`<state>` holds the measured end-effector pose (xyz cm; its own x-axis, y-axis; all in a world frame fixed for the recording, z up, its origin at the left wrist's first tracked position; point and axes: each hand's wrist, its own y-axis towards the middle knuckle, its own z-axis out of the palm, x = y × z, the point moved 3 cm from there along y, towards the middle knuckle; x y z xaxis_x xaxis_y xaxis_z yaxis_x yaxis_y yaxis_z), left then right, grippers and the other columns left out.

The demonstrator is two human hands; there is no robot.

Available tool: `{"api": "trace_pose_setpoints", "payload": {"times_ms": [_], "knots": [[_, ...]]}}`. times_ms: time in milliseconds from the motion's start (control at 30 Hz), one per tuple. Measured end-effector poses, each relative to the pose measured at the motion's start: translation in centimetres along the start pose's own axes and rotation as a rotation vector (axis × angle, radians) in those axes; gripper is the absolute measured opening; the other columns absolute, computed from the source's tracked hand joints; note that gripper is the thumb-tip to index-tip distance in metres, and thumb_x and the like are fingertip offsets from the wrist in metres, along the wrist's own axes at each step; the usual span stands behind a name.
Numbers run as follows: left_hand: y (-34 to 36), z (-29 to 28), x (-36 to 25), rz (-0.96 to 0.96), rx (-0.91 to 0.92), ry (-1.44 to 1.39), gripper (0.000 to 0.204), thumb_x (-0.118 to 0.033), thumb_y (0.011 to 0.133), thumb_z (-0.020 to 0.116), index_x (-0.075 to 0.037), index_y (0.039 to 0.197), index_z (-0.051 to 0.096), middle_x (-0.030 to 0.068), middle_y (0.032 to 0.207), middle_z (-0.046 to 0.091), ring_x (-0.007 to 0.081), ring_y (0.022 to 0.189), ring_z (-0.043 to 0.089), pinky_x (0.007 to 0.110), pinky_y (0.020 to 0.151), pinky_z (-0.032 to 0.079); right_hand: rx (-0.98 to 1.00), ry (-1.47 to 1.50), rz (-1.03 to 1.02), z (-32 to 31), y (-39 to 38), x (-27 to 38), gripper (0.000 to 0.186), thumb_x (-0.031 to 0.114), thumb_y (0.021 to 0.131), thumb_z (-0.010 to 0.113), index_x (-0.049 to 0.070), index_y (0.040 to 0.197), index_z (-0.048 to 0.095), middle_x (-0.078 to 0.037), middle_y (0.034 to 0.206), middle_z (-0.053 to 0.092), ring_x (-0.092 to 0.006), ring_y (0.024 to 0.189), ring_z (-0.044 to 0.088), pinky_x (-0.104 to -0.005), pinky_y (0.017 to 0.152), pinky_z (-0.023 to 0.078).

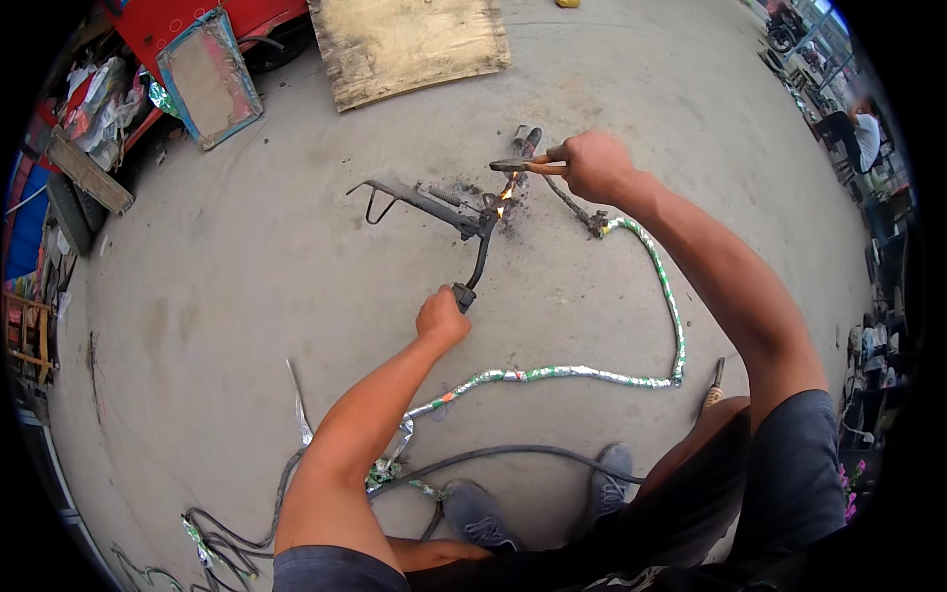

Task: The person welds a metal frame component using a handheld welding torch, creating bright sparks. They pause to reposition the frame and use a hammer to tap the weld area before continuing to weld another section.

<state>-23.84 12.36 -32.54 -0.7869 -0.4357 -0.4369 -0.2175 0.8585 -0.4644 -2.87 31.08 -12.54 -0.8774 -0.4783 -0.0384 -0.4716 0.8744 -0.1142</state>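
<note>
1. The bracket (434,205) lay on the concrete (247,276), long axis running left to right, just far of the left hand (442,316).
2. The left hand was clamped on the bracket's near leg.
3. The right hand (595,166), farther and right, gripped the holder (528,164), whose rod (508,189) sparked against the bracket's right end.
4. A wrapped cable (552,373) trailed near.
</note>
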Motion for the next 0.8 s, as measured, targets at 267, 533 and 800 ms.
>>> {"api": "trace_pose_setpoints", "payload": {"times_ms": [267,533,800], "knots": [[-0.2,0.1,-0.9,0.01,0.045,0.003,0.034,-0.005,0.08,0.066,-0.001,0.113,0.06,0.023,0.112,0.07,0.0414,0.109,0.068,0.05,0.091,0.055,-0.008,-0.11,-0.023,2.6,0.3,-0.9,0.033,0.01,0.086,0.065,0.028,0.11,0.079,-0.011,0.091,0.075,-0.032,0.091,0.072,-0.0451,0.073,0.057],[-0.1,0.5,-0.1,-0.024,0.049,-0.009,0.035,-0.006,0.08,0.068,-0.001,0.114,0.06,0.023,0.112,0.07,0.0406,0.109,0.068,0.049,0.091,0.055,0.04,0.161,0.081,0.9,0.2,0.2,0.029,0.011,0.08,0.065,0.015,0.105,0.079,-0.017,0.093,0.075,-0.037,0.093,0.071,-0.0471,0.078,0.057],[0.2,0.6,-0.2,-0.016,0.025,-0.006,0.036,-0.006,0.08,0.067,-0.001,0.114,0.06,0.0237,0.112,0.07,0.041,0.109,0.068,0.05,0.091,0.055,-0.148,0.338,0.121,0.3,2.7,1.0,0.021,0.012,0.079,0.067,0.006,0.097,0.078,-0.023,0.094,0.073,-0.0404,0.092,0.071,-0.0488,0.078,0.057]]}}
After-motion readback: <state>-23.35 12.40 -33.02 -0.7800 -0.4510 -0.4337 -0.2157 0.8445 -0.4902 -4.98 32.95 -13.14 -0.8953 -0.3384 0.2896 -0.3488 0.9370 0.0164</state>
